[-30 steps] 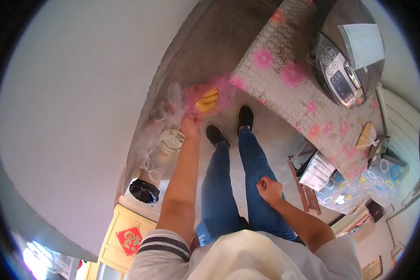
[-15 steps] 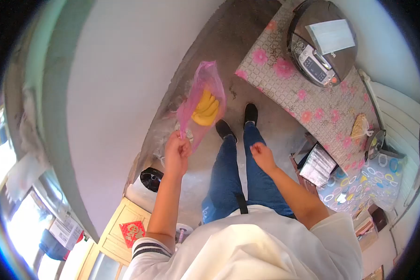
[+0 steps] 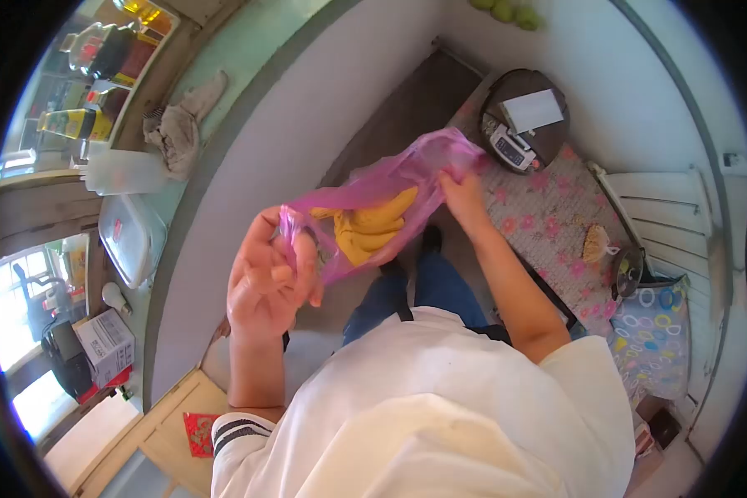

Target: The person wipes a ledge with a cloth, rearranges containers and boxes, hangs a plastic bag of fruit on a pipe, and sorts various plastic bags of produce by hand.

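A thin pink plastic bag [image 3: 328, 202] is stretched between my two hands, in front of my body. Inside it lies a bunch of yellow bananas [image 3: 369, 226], seen through the film and the gap in the bag. My left hand [image 3: 266, 274] pinches one end of the bag, with its fingers curled towards the palm. At the far right end, my right hand [image 3: 465, 199] grips the gathered plastic; its fingertips are partly hidden by the bag.
On the right stands a table with a flowered cloth [image 3: 548, 217], bearing a dark round cooker [image 3: 542, 124] with a white paper on it. A green ledge [image 3: 178, 178] at left holds a cloth, a lidded plastic container [image 3: 129, 236] and a boxed item [image 3: 105, 347]. Bottles stand at upper left.
The bag has come up and nearer to me, turning from hanging to stretched sideways. My right hand, empty before, has taken hold of its other end. The view has shifted.
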